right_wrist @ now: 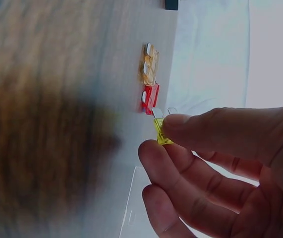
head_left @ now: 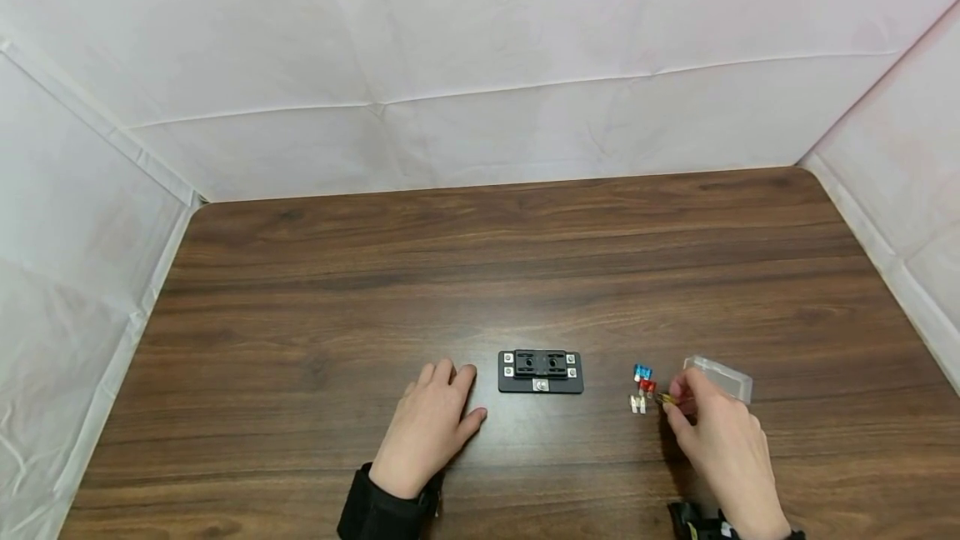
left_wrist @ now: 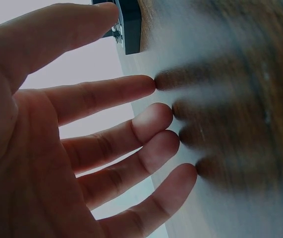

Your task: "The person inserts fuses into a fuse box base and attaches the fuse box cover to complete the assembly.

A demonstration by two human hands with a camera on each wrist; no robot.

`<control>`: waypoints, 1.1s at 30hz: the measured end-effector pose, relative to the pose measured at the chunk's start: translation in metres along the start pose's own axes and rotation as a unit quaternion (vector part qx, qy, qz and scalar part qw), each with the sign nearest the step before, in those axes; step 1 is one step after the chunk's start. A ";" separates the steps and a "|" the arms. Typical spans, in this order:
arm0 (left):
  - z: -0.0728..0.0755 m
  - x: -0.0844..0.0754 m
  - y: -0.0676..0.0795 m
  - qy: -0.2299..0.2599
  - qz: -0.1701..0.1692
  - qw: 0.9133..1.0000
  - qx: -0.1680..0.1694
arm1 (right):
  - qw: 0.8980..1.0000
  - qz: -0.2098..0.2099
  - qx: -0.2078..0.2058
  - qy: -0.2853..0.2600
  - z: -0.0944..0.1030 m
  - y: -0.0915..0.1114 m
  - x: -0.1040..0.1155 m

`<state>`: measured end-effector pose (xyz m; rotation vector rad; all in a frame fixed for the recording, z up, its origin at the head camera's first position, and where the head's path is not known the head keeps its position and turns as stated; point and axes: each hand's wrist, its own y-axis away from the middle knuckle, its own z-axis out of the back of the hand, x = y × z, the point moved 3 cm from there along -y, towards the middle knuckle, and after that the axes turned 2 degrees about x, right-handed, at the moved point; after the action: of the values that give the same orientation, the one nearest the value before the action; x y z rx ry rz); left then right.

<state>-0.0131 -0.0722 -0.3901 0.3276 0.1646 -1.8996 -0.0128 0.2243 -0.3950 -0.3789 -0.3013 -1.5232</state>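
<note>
My right hand (head_left: 723, 436) pinches a yellow blade fuse (right_wrist: 160, 131) between thumb and fingers, its metal prongs pointing away from the palm. Close by on the table lie a red blade fuse (head_left: 647, 387), a blue one (head_left: 642, 372) and a pale tan one (head_left: 637, 404). In the right wrist view the red and tan fuses lie just beyond the yellow one. My left hand (head_left: 427, 432) rests its fingertips on the table, fingers extended and holding nothing. To its right sits a black fuse block (head_left: 541, 371) with metal screw terminals.
A clear plastic box (head_left: 738, 382) stands beside the right hand, partly hidden by it. The wooden table (head_left: 337, 290) is bordered by white sheeting (head_left: 450, 140) at the back and both sides.
</note>
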 end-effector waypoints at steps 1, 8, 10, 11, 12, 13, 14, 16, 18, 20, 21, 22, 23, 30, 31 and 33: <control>0.000 0.000 0.000 0.000 0.000 1.000 0.000 | 1.000 0.000 0.000 0.000 0.000 0.000 0.000; -0.001 -0.001 0.000 0.002 0.002 1.000 0.004 | 1.000 -0.005 0.010 0.003 0.003 -0.003 0.001; -0.001 -0.001 0.000 0.002 0.002 1.000 0.004 | 1.000 -0.004 0.015 0.006 0.004 -0.004 0.002; -0.001 -0.001 0.000 0.003 0.002 1.000 0.003 | 1.000 -0.003 0.015 0.008 0.004 -0.005 0.002; -0.001 -0.001 -0.001 0.003 0.002 1.000 0.004 | 1.000 -0.001 0.014 0.009 0.005 -0.005 0.003; -0.001 -0.002 0.000 0.004 0.002 1.000 0.004 | 1.000 0.001 0.012 0.010 0.006 -0.006 0.003; -0.001 -0.002 0.000 0.004 0.002 1.000 0.004 | 1.000 0.002 0.008 0.009 0.007 -0.006 0.003; -0.002 -0.002 -0.001 0.006 0.002 1.000 0.006 | 1.000 0.008 -0.001 0.007 0.009 -0.007 0.004; -0.002 -0.002 -0.001 0.007 0.002 1.000 0.007 | 1.000 0.011 -0.007 0.007 0.010 -0.008 0.004; -0.002 -0.003 -0.001 0.007 0.003 1.000 0.008 | 1.000 0.013 -0.008 0.007 0.011 -0.009 0.004; -0.002 -0.003 -0.001 0.006 0.004 1.000 0.008 | 1.000 0.014 -0.007 0.008 0.012 -0.009 0.005; -0.003 -0.003 -0.001 0.005 0.004 1.000 0.008 | 1.000 0.015 -0.004 0.008 0.012 -0.010 0.005; -0.003 -0.003 -0.001 0.004 0.003 1.000 0.008 | 1.000 0.016 -0.003 0.009 0.012 -0.010 0.005; -0.004 -0.005 -0.003 -0.004 -0.001 1.000 0.008 | 0.999 0.031 -0.017 0.012 0.016 -0.011 0.008; -0.004 -0.005 -0.003 -0.005 -0.001 1.000 0.007 | 0.999 0.032 -0.018 0.012 0.016 -0.011 0.009; -0.004 -0.005 -0.002 -0.007 -0.003 1.000 0.004 | 0.999 0.035 -0.018 0.011 0.016 -0.011 0.011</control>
<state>-0.0131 -0.0655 -0.3920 0.3209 0.1484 -1.9080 -0.0230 0.2211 -0.3749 -0.3973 -0.2418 -1.4649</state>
